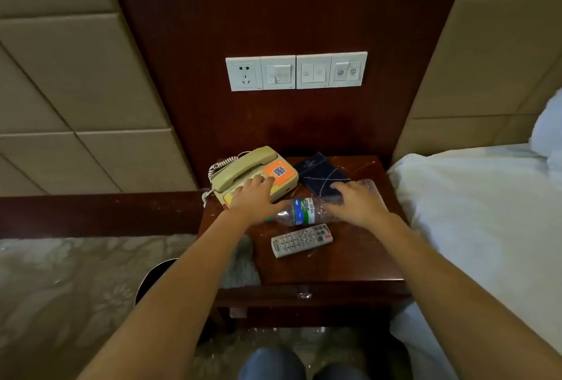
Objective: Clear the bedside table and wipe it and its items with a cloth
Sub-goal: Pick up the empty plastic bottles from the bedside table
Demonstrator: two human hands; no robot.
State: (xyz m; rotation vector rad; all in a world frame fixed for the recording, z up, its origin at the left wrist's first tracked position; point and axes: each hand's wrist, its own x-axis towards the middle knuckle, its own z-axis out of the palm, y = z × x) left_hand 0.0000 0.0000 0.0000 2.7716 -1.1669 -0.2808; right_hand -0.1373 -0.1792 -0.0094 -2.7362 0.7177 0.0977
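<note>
The remote (301, 240) is lying at six o'clock on the bedside table (349, 264). Just beyond it, a plastic bottle (301, 212) is lying on its side between both hands. The left hand (254, 200) is resting loosely spread fingers on the telephone (273, 169) at ten o'clock. The right hand (359, 203) is reaching flat, fingers nearly together, over the dark box (319, 172) at one o'clock.

Two forearms show, both bare along their whole visible length: the left forearm (182, 288) comes into view at about 7 o'clock, the right forearm (441, 282) at about 5 o'clock. The left hand (254, 197) and the right hand (359, 201) are bare too. At 6 o'clock, the knees (270, 364) wear blue trousers that look like denim.
</note>
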